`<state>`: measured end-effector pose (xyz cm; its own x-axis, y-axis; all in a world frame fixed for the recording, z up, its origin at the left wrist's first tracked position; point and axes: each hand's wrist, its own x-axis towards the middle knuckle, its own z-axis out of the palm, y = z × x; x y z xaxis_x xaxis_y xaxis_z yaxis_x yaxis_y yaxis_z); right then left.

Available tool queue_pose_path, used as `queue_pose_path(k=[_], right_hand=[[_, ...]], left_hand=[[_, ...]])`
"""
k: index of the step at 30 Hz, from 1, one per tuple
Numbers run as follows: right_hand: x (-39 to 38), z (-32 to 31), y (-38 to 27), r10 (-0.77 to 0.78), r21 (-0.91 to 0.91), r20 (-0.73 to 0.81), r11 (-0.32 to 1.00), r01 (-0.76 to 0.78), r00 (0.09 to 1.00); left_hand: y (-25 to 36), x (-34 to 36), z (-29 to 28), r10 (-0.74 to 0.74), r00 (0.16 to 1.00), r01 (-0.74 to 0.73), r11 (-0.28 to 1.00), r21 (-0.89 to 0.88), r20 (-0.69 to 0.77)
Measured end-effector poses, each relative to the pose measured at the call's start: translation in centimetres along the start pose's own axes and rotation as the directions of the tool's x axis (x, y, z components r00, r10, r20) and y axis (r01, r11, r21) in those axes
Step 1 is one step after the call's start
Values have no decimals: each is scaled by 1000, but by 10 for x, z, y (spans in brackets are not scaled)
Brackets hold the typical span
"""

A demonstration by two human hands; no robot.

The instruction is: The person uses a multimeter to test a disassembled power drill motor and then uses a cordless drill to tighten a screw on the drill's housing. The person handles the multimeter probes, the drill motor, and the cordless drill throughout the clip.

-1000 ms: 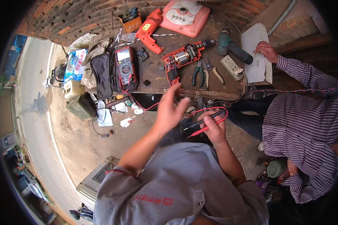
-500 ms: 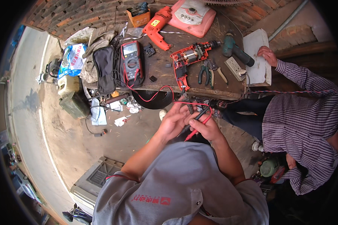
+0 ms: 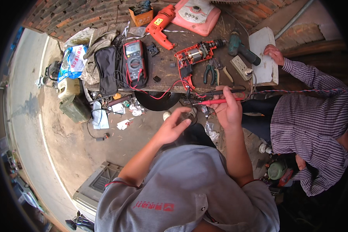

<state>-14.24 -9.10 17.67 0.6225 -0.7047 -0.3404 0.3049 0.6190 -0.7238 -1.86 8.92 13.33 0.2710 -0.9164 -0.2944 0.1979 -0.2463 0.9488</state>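
In my right hand (image 3: 229, 110) the multimeter's red probe (image 3: 216, 101) and black probe (image 3: 214, 92) lie together between thumb and fingers, held roughly level, tips toward the left. My left hand (image 3: 173, 125) is curled, thumb and fingers closed on a dark power cord (image 3: 195, 116); the exact grip is partly hidden. Above the hands, an orange-red drill with its casing open (image 3: 195, 56) rests on the bench, its motor showing and its handle at the near edge. The red-framed multimeter (image 3: 134, 62) lies to the left, its display lit, leads running to the probes.
Pliers (image 3: 209, 73), a corded orange drill (image 3: 160, 27), a green drill (image 3: 236, 45) and a power strip (image 3: 241, 67) occupy the wooden bench (image 3: 162, 63). A co-worker in a checked shirt (image 3: 305, 127) stands right, one hand on a white box (image 3: 263, 58). Litter (image 3: 123, 123) lies below.
My hands have moved apart. The right hand went up and right with both probes, turning them level; the left shifted slightly left and down, with the cord.
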Motion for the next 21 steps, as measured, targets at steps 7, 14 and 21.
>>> queue_pose_path(k=[7,14,21], right_hand=[[-28,-7,25,130,16,-19,991,-129,991],[-28,-9,46,212,200,5,957,-209,977],[-30,-6,48,161,225,-7,962,-155,987]], left_hand=[[13,-21,-21,122,977,-84,974,209,-174],[11,-14,-13,265,943,-247,962,112,-199],[19,-5,7,141,959,-190,964,-187,-247]])
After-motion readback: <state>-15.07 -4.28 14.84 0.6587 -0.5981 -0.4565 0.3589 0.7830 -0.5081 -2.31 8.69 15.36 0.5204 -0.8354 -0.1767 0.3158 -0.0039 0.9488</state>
